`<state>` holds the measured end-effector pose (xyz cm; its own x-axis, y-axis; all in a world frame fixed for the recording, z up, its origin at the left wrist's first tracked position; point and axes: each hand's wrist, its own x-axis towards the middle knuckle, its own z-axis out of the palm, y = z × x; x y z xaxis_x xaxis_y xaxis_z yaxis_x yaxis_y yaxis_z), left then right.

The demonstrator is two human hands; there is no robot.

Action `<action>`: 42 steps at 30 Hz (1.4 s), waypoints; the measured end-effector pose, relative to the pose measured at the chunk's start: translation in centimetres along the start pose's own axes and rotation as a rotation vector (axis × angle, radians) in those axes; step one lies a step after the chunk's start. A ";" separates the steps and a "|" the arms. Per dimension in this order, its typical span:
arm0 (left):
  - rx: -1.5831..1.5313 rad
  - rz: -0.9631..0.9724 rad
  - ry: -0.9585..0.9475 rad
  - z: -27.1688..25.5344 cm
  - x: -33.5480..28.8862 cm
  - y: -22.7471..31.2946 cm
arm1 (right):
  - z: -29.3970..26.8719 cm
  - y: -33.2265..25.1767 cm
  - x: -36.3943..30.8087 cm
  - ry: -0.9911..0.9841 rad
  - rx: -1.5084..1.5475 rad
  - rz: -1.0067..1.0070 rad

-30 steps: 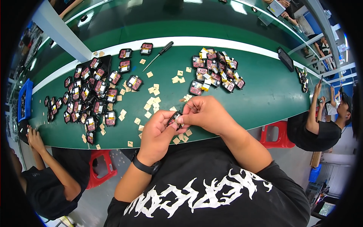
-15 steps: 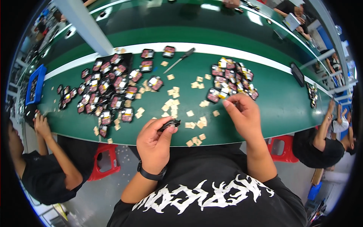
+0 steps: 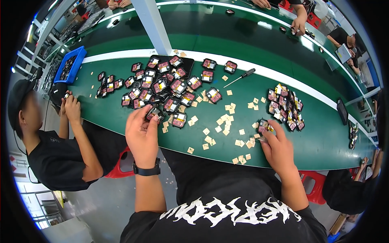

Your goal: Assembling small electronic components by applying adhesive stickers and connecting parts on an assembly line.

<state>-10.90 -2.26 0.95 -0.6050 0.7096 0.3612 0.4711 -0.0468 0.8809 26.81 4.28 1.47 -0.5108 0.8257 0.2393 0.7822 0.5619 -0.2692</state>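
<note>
My left hand (image 3: 142, 133) is closed at the front edge of the large left pile, pinching a small black-cased electronic module (image 3: 152, 114) between thumb and fingers. On the right, the thumb and fingers of my right hand (image 3: 279, 148) grip another module (image 3: 263, 124), which has a reddish face and yellow tape. It sits just left of the right-hand cluster of similar modules (image 3: 285, 106). Pale square pieces (image 3: 225, 121) lie scattered on the green table (image 3: 194, 152) between my hands. The left pile (image 3: 160, 86) holds many such modules, some stacked on a black tray.
A screwdriver (image 3: 240, 77) lies near the white rail at the back. At the far left stands a blue bin (image 3: 71, 65). A grey post (image 3: 150, 26) rises behind the left pile. One co-worker (image 3: 60, 150) sits at my left, another (image 3: 348, 188) at my right.
The view has turned left, so the scene sits farther right. My left hand has moved left to the big pile with its black piece. My right hand has closed on the module beside the right cluster.
</note>
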 end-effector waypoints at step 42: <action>-0.486 -0.316 -0.883 9.9 -10.0 6.5 | -1.4 -1.9 -1.4 0.064 0.639 0.223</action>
<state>4.57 -2.66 0.00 0.1188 0.9893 -0.0851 -0.0520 0.0918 0.9944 26.59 1.98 2.94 -0.3241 0.9317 0.1639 0.4917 0.3139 -0.8122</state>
